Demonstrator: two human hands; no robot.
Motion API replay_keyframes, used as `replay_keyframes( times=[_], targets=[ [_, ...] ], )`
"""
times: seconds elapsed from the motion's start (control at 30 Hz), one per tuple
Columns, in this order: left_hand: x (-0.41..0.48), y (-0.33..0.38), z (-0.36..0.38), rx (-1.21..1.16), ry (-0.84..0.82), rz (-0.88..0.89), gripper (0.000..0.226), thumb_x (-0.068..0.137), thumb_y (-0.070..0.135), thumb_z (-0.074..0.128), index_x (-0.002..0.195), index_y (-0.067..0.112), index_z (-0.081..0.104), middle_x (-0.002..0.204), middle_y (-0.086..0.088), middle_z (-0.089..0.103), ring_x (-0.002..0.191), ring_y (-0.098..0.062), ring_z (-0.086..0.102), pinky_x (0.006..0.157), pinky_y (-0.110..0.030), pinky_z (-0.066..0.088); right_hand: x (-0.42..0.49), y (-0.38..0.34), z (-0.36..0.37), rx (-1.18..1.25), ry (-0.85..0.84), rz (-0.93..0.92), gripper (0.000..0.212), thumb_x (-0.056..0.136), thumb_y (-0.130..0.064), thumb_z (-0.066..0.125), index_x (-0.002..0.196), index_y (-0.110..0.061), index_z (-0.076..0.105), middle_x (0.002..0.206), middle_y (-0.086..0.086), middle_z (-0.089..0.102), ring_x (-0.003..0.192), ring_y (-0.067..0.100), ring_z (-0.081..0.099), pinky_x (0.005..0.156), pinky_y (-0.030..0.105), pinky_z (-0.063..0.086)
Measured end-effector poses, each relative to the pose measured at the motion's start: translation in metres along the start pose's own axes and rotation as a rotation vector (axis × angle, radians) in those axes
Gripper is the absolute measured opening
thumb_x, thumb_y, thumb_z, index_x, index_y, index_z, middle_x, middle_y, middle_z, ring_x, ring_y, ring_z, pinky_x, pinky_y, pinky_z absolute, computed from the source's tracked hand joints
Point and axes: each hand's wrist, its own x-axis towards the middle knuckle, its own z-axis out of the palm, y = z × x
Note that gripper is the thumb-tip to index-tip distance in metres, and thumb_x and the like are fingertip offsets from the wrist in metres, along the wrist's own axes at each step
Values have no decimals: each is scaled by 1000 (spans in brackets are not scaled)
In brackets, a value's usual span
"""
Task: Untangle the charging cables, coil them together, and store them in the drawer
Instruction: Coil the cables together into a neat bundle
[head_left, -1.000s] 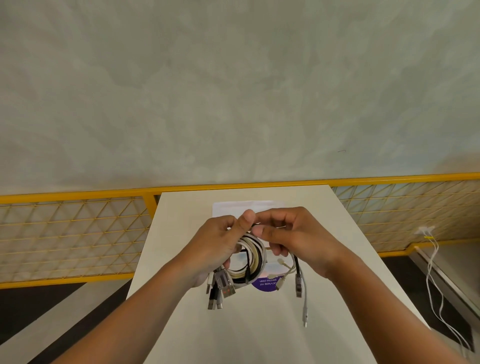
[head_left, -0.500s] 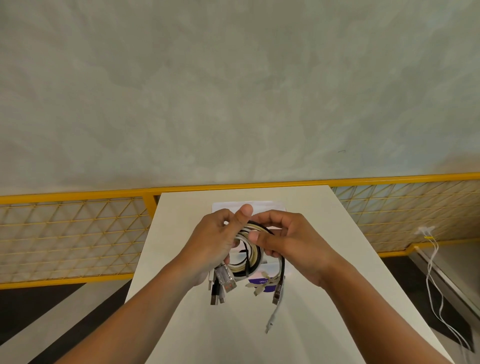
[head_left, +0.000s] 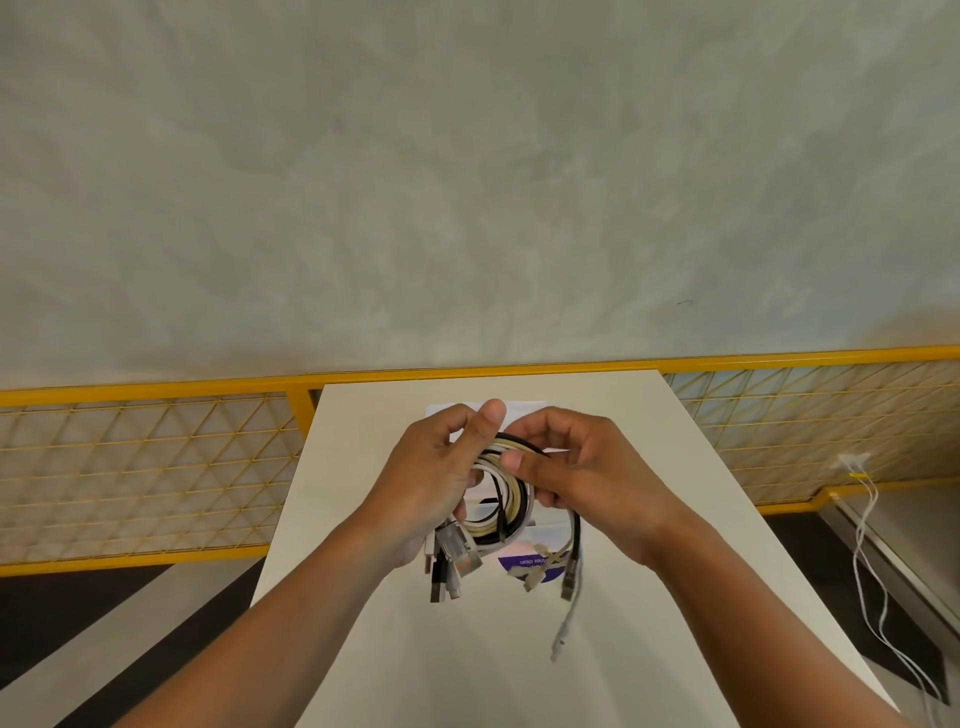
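A mottled grey-green wall (head_left: 467, 182) fills the upper half of your view. Below it a yellow mesh railing (head_left: 145, 467) runs L to R behind the white table (head_left: 363, 415) in front of you. Both forearms reach in from the bottom edge, and your hands meet over the table's middle.

Your L hand (head_left: 431, 488) wraps the coil of cables (head_left: 506, 519) from its L side, fingers curled round the strands, thumb raised over the top. Your R hand (head_left: 587, 483) pinches the top-R strands btwn thumb and forefinger, w/ the other fingers folded in.

The coil, in black, white and cream loops, is held up off the table w/ its open ring facing you. It's an oval w/ the long axis running far-to-near.

All loose ends point down toward you:
- A bunch of USB plugs (head_left: 452, 564) hangs under the L palm.
- A black lead (head_left: 575, 535) drops from under the R hand.
- Beside it the longest tail, a white lead (head_left: 563, 631), runs near and slightly L, its tip lowest of all. Can't tell if that tip touches the tabletop.

Under the coil lies a white pkt w/ a purple label (head_left: 524, 561), partly hidden. Far R, off the table, thin white wires (head_left: 852, 461) trail down past a ledge.
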Motion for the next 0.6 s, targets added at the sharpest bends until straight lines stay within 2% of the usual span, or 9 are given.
replay_keyframes(
  times=[0.13,0.3,0.47,0.6],
  targets=[
    [0,-2,2,-39,11,-23,56,77,71,53,85,16,63,73,-6,43,47,0,54,58,-38,36,0,2,-4,-10,19,11,10,90,-21,75,90,-11,76,70,1,68,60,14,58,60,23,47],
    [1,2,5,-35,39,-32,55,75,71,54,82,18,66,61,1,43,42,0,52,52,-34,36,2,2,-4,-39,19,12,15,93,-22,71,86,-9,76,62,1,64,57,12,55,55,19,45],
    [-1,6,5,-21,53,-40,55,76,70,55,75,15,62,62,-1,40,41,-2,48,50,-32,34,3,1,-5,-29,-28,15,15,95,-23,68,91,-11,76,65,1,66,60,15,57,58,25,46],
    [-4,11,0,-39,21,-69,58,74,70,54,72,12,53,60,-3,36,42,-6,37,49,-29,33,3,-1,-17,106,-54,53,21,100,-20,59,99,-4,74,75,5,70,65,21,57,62,29,47]
  ],
)
